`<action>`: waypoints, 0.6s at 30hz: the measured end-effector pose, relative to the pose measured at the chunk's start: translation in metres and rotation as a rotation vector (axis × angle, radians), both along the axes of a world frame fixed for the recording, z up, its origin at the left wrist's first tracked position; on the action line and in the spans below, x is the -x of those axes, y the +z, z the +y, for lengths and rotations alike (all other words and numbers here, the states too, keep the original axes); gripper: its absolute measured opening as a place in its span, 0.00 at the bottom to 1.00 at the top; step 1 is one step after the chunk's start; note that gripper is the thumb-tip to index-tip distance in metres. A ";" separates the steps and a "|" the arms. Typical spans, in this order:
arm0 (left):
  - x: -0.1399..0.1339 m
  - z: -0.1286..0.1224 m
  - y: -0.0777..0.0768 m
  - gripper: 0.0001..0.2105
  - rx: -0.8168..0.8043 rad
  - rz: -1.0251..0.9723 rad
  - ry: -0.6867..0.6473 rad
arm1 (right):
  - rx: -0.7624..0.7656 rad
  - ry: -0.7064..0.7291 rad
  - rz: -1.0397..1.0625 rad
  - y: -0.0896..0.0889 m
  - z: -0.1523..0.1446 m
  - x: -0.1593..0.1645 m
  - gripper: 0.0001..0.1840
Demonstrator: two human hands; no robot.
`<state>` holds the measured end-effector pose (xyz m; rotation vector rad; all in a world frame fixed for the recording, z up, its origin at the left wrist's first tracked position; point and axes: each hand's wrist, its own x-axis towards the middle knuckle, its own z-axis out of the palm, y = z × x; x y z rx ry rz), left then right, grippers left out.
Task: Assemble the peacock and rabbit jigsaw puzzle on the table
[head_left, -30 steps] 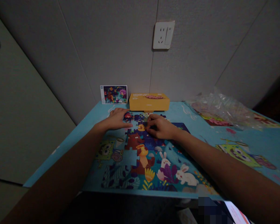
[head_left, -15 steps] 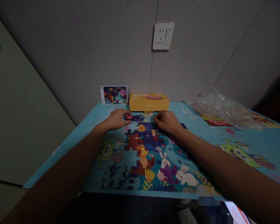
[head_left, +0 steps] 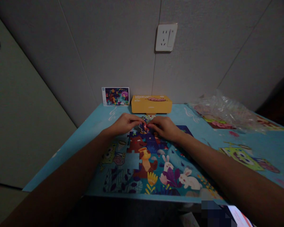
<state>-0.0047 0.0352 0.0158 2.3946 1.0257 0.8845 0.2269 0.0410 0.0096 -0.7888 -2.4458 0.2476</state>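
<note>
A partly assembled jigsaw puzzle (head_left: 151, 164) lies on the blue table, showing a bear, rabbits, flowers and a stream. Over its upper edge, both hands meet at a small dark puzzle piece (head_left: 144, 127) with a red figure on it. My left hand (head_left: 125, 124) pinches it from the left between thumb and fingertips. From the right, the fingers of my right hand (head_left: 165, 126) close on it too. The piece looks tilted up; whether it is one piece or a joined few I cannot tell. My fingers hide part of the puzzle's upper section.
A yellow box (head_left: 151, 105) stands against the wall, with a picture card (head_left: 115, 96) leaning to its left. Crumpled clear plastic (head_left: 229, 108) covers printed sheets at the right. The table's cartoon-printed cover (head_left: 198, 118) runs to the wall.
My left hand has moved right, and the dark pieces beside it are no longer where they lay. My right hand has shifted slightly left, and the hands now meet at the piece.
</note>
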 end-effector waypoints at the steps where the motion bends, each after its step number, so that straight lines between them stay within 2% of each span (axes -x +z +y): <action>1: -0.002 -0.001 -0.002 0.10 0.020 0.016 -0.040 | 0.025 0.028 -0.022 0.000 -0.001 0.000 0.10; 3: -0.005 -0.002 -0.004 0.10 0.042 0.045 -0.088 | 0.074 0.038 -0.058 -0.001 -0.001 0.001 0.11; 5: -0.006 -0.002 -0.006 0.11 0.067 0.036 -0.100 | 0.113 -0.012 -0.058 -0.002 -0.001 0.001 0.11; 8: -0.009 -0.003 -0.007 0.20 0.140 -0.049 -0.044 | 0.160 -0.080 -0.006 -0.003 0.001 0.000 0.13; 11: -0.012 -0.003 -0.006 0.27 0.176 -0.098 0.025 | 0.163 -0.025 0.002 -0.005 0.001 -0.001 0.10; 14: -0.014 -0.004 -0.004 0.21 0.120 -0.091 0.075 | 0.160 0.026 -0.004 -0.005 0.001 -0.001 0.09; 18: -0.012 -0.004 -0.001 0.09 -0.064 -0.022 0.190 | 0.183 0.009 0.009 -0.003 -0.002 -0.001 0.11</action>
